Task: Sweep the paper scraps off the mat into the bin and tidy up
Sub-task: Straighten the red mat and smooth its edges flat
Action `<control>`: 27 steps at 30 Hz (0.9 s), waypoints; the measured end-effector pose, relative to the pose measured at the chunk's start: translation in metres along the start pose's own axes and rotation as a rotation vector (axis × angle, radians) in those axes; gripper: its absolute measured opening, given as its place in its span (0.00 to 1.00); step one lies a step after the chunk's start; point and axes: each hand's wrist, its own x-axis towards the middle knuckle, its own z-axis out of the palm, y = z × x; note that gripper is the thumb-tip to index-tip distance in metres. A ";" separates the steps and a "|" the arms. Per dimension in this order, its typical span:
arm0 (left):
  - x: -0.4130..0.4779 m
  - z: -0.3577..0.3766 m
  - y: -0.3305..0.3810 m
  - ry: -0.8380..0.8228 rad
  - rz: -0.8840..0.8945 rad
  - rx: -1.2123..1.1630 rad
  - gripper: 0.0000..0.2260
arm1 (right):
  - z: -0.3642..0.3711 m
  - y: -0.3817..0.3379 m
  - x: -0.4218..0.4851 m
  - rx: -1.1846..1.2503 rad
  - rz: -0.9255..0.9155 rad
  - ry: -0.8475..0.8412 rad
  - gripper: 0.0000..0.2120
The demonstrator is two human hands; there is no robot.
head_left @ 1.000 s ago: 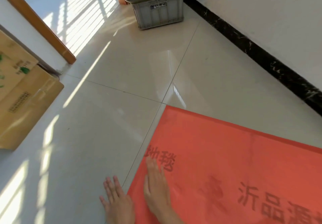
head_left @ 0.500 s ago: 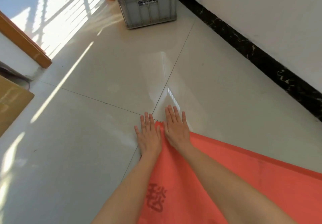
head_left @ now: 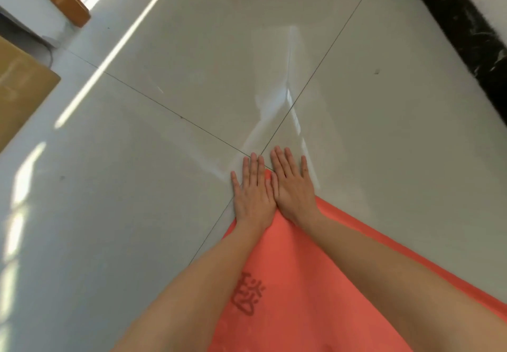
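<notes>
The mat [head_left: 296,283] is lying flat on the floor [head_left: 164,173], its far corner reaching the point where four tiles meet. The left hand [head_left: 253,190] and right hand [head_left: 292,184] are pressing down side by side on that corner, palms flat and fingers spread, grasping nothing; their fingertips are reaching past the edge onto the tile. A cardboard box [head_left: 19,96] is sitting well apart at the left.

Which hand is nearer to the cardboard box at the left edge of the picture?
The left hand. It lies flat at the corner of the red mat, on the side toward the cardboard box. The right hand lies beside it, one hand farther from the box.
</notes>
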 end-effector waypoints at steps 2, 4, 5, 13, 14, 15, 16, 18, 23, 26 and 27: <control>0.002 -0.002 -0.001 -0.015 0.016 0.006 0.32 | 0.002 0.002 0.001 -0.031 -0.007 -0.006 0.27; 0.004 -0.005 -0.001 -0.034 0.019 0.016 0.33 | 0.001 0.002 0.004 -0.056 -0.001 -0.013 0.27; 0.004 -0.006 -0.001 -0.041 0.016 0.023 0.33 | 0.000 0.001 0.004 -0.066 0.005 -0.019 0.28; 0.001 -0.001 0.001 -0.007 -0.051 0.026 0.28 | 0.003 -0.001 0.003 -0.173 0.039 0.001 0.31; 0.001 0.000 0.002 -0.004 -0.054 0.032 0.28 | 0.005 -0.001 0.003 -0.188 0.043 0.011 0.32; 0.002 0.001 0.003 -0.004 -0.062 0.036 0.28 | 0.005 -0.001 0.003 -0.208 0.048 0.015 0.32; 0.002 0.000 0.003 -0.006 -0.070 0.040 0.29 | 0.006 -0.002 0.004 -0.243 0.055 0.011 0.32; 0.001 -0.001 0.003 -0.016 -0.082 0.069 0.31 | 0.005 -0.006 0.003 -0.335 0.079 -0.026 0.31; 0.002 -0.006 0.005 -0.071 -0.103 0.237 0.28 | -0.009 -0.030 0.004 -0.685 0.117 -0.111 0.30; 0.000 -0.017 0.013 -0.056 -0.101 0.344 0.27 | -0.033 -0.041 -0.013 -0.787 0.053 -0.127 0.34; -0.005 -0.025 0.018 -0.049 -0.118 0.359 0.28 | -0.046 -0.032 -0.024 -0.768 0.047 -0.091 0.33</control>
